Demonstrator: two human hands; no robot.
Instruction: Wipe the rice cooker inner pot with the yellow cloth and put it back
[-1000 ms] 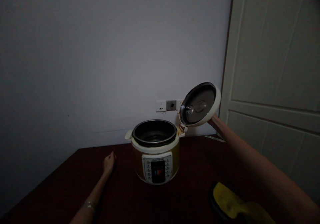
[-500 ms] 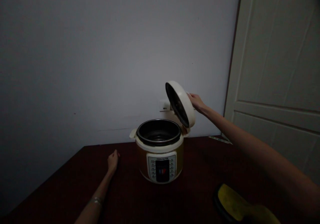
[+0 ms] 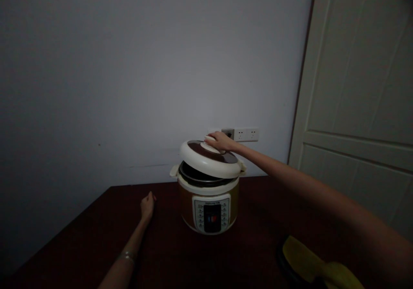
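Observation:
A white and gold electric pressure cooker (image 3: 187,203) stands on the dark red table, its control panel (image 3: 212,215) facing me. Its white lid (image 3: 206,165) with a brown top is hinged at the right and tilted, the left side raised over the rim. Part of the dark inner pot (image 3: 193,176) shows through the gap. My right hand (image 3: 221,141) is closed around the knob on top of the lid. To the left of the cooker, my left hand (image 3: 148,205) rests on the table as a loose fist, apart from it, with nothing visible in it.
A yellow and black object (image 3: 301,259), its kind unclear, lies at the front right below my right forearm. Behind the cooker, wall sockets (image 3: 247,134) are set in the grey wall. A pale panelled door (image 3: 355,108) stands at the right.
My right hand has swung the lid down and to the left, from nearly upright to a low tilt over the pot. My left hand stays in place.

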